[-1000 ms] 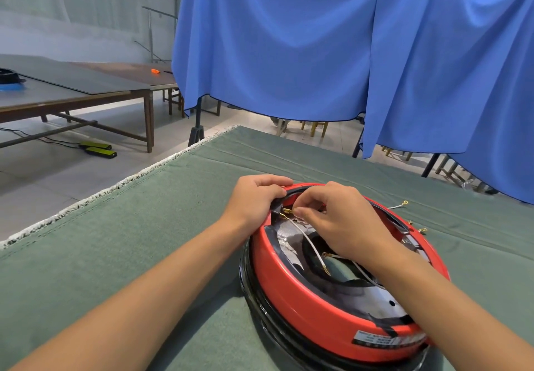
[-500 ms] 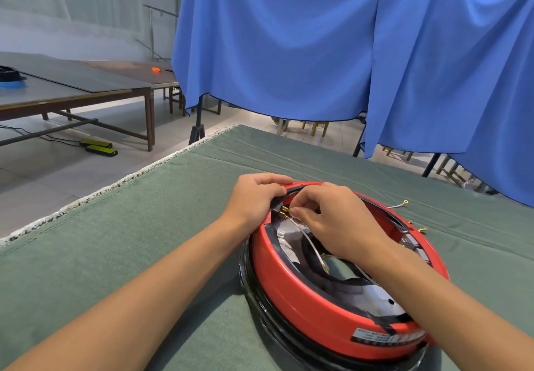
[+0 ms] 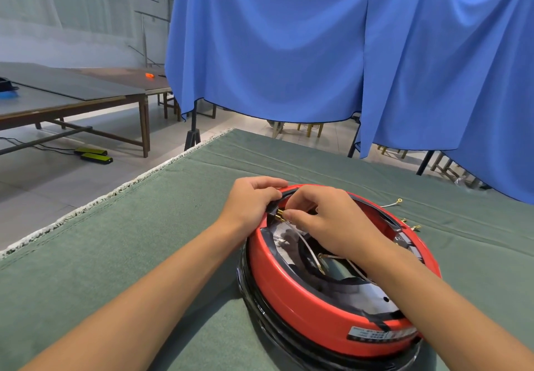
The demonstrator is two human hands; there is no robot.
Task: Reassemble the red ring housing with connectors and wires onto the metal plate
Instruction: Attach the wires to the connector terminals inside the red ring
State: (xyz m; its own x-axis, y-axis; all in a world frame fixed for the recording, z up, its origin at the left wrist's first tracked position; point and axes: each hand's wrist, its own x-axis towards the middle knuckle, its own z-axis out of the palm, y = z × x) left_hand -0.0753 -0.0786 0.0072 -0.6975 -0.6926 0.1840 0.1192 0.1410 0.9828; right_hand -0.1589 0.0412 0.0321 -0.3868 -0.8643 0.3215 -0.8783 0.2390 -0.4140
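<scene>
While my left hand (image 3: 254, 206) curls over the far-left rim of the red ring housing (image 3: 303, 310), fingers hooked onto the black inner edge, my right hand (image 3: 326, 220) pinches a small brass connector (image 3: 279, 215) between thumb and forefinger, right at that same rim. Both hands nearly touching there. White wire (image 3: 303, 243) runs from the connector down into the ring's open middle, ending in a small metal terminal. Housing sits on a black base, tilted slightly toward me, near the right part of the green-covered surface (image 3: 144, 240), closer to my edge than the far edge. Shiny metal plate (image 3: 372, 295) shows inside the ring, partly under black strips. White label on the housing's near-right side; text too blurred to read. Loose wire with ring terminal (image 3: 393, 203) lies on the surface beyond the housing, toward the far-right; more small terminals (image 3: 411, 225) just beside the housing's right rim. Blue curtain (image 3: 318, 52) hangs behind the far edge.
</scene>
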